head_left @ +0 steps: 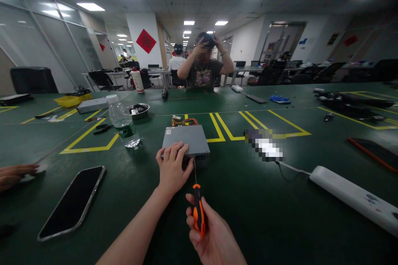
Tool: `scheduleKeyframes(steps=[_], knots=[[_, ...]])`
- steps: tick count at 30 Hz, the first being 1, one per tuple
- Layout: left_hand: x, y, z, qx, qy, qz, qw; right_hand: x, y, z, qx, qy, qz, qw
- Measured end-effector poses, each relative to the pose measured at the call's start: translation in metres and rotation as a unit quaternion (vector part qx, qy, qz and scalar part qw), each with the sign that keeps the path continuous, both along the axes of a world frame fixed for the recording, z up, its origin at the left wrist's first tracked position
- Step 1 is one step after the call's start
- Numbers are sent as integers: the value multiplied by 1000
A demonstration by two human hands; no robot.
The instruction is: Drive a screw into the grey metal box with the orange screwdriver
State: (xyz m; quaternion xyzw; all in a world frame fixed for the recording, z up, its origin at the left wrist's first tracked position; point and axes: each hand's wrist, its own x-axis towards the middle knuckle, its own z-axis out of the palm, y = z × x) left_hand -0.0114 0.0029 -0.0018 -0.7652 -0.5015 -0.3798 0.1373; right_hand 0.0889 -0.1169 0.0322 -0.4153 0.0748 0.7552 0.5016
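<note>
A grey computer power supply (194, 138) lies on the green table, its bundle of coloured cables (185, 121) at the far side. My left hand (174, 167) grips its near left part, fingers over the top and thumb against the near face. In my right hand (207, 225) is a screwdriver (199, 211) with an orange and black handle. Its shaft points away from me, and the tip meets the near face beside the left thumb. Whether the tip sits in a screw is too small to tell.
Left of the power supply stand a water bottle (123, 126) and a metal bowl (139, 110). A phone (73, 203) lies nearer, beside another person's hand (17, 176). To the right are a white power strip (351, 198) and its cable. Across the table sits a person (203, 70).
</note>
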Motion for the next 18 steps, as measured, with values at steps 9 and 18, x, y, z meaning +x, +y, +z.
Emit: scheduleKeyframes(steps=[9, 18], knots=[[1, 0, -1, 3, -7, -2, 1000, 2, 0, -5, -3, 26, 8, 1000], [0, 1, -1, -4, -4, 3, 1000, 1, -1, -12, 3, 11, -15, 1000]])
